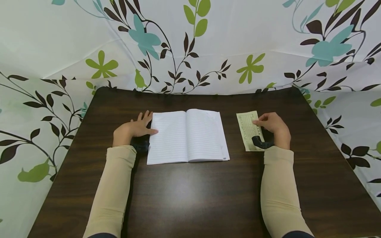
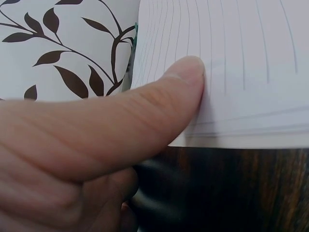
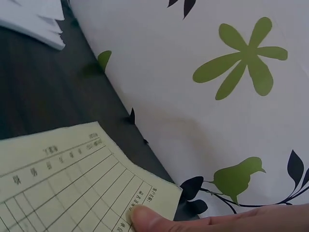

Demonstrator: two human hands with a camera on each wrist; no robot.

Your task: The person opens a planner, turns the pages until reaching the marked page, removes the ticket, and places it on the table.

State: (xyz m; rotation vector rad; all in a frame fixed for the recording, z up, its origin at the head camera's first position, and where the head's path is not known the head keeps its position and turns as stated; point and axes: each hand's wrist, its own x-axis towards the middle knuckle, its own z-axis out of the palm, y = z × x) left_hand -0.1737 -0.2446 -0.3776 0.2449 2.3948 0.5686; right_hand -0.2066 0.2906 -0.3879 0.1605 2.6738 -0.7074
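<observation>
A notebook with lined white pages lies open on the dark wooden table. At its left edge is my left hand, fingers spread, the thumb resting on the left page. The left wrist view shows that thumb pressing the ruled page near its edge. To the right of the notebook, my right hand pinches the right edge of a pale yellow printed form. In the right wrist view the thumb lies on top of the form; the fingers beneath are hidden.
The dark table reaches back to a white cloth with leaf and flower prints, which hangs behind and at both sides. Black wrist straps sit at the hands. The notebook's page corners show in the right wrist view.
</observation>
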